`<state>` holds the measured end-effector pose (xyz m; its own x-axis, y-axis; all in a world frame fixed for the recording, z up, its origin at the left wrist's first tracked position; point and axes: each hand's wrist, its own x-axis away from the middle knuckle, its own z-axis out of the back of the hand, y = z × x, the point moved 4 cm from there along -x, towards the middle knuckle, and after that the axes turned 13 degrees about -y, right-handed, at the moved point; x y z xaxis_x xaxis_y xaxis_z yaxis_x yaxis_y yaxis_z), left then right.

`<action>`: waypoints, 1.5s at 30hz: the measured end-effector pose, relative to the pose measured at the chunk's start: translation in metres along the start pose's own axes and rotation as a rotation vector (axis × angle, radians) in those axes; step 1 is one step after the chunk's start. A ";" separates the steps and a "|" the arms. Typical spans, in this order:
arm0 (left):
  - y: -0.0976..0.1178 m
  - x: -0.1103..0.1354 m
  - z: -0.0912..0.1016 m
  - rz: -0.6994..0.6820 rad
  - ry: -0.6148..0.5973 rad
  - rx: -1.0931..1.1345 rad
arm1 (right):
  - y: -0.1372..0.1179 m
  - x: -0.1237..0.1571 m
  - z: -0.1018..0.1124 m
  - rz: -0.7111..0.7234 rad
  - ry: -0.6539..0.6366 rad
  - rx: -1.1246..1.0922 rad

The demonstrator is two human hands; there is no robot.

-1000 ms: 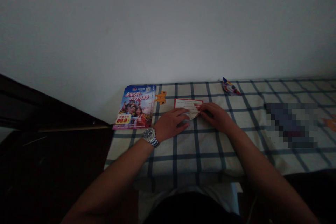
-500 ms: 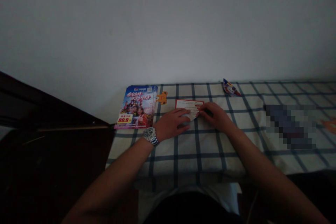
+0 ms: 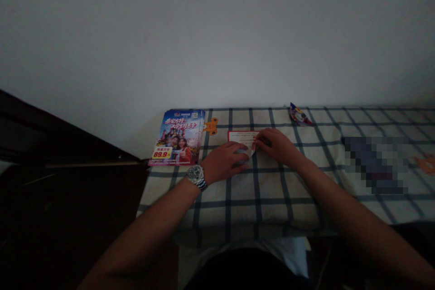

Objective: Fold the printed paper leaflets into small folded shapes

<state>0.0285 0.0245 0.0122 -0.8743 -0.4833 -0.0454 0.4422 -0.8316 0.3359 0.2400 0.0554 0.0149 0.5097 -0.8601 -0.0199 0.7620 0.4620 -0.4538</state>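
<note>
A white sheet of printed paper with a red border, a flyer (image 3: 240, 137), lies folded on the checked cloth, partly covered by my hands. My left hand (image 3: 224, 161), with a metal watch at the wrist, rests on its near left part, fingers spread. My right hand (image 3: 273, 144) pinches the flyer's right edge between thumb and fingers. To the left of my left hand sits a stack of colourful flyers (image 3: 176, 138) with "89.9" printed on the top one. A small folded paper piece (image 3: 299, 115) in blue and red stands farther back on the right.
The blue-and-white checked cloth (image 3: 238, 210) covers the table up to the pale wall (image 3: 217, 36). A blurred-out dark object (image 3: 374, 165) lies at the right. An orange bear print (image 3: 211, 126) shows beside the stack. Dark furniture (image 3: 20, 131) stands at the left.
My right hand has shifted slightly left and draws the flyer's right edge inward, so less of its printed face shows. My left hand stays almost in place on the flyer.
</note>
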 end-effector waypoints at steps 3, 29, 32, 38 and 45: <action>0.001 0.000 0.000 -0.003 -0.004 -0.014 | 0.000 -0.005 -0.001 0.000 0.015 0.019; 0.004 -0.001 0.000 -0.017 -0.030 -0.049 | -0.004 -0.010 -0.021 -0.058 0.191 0.055; 0.003 0.000 -0.001 -0.018 -0.032 -0.053 | -0.003 -0.010 -0.021 -0.057 0.200 0.056; 0.003 0.000 0.000 -0.001 -0.037 -0.042 | -0.003 -0.010 -0.022 -0.069 0.197 0.086; 0.004 0.001 0.001 -0.005 -0.032 -0.049 | -0.004 -0.010 -0.023 -0.074 0.210 0.090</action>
<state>0.0296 0.0213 0.0139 -0.8820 -0.4709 -0.0167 0.4465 -0.8466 0.2895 0.2228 0.0568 -0.0033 0.3641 -0.9140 -0.1792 0.8315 0.4056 -0.3795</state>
